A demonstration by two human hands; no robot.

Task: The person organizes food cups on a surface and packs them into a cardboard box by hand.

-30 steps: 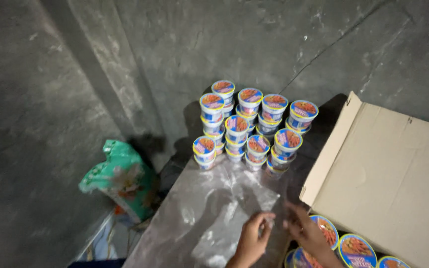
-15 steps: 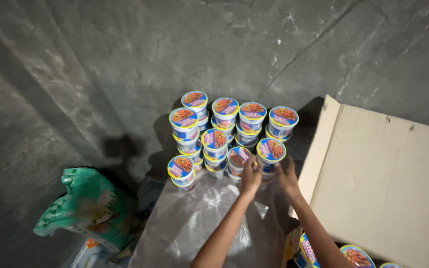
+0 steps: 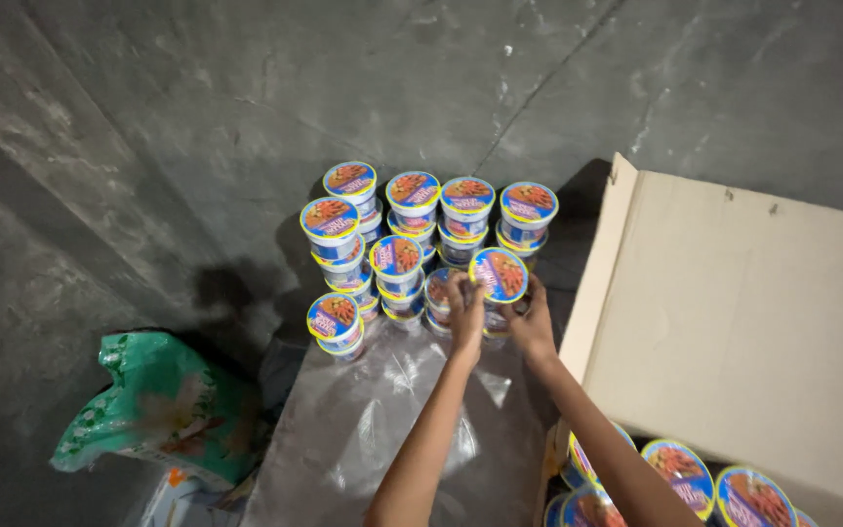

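Our left hand (image 3: pixel 465 314) and right hand (image 3: pixel 531 327) close from either side on the tilted instant noodle cup (image 3: pixel 499 276), seemingly steadying it atop the stacked cups (image 3: pixel 397 259) just beyond, the cardboard box (image 3: pixel 734 332) to their right.

1. The stacked cups (image 3: pixel 412 244) had blue lids rimmed in yellow, with orange-red food pictures.
2. The carton flap (image 3: pixel 734 322) was plain tan.
3. The bag (image 3: pixel 153 405) was green with pale markings.
4. The plastic sheet (image 3: pixel 382 429) was clear and glossy.
5. The wall (image 3: pixel 197 98) was mottled grey.
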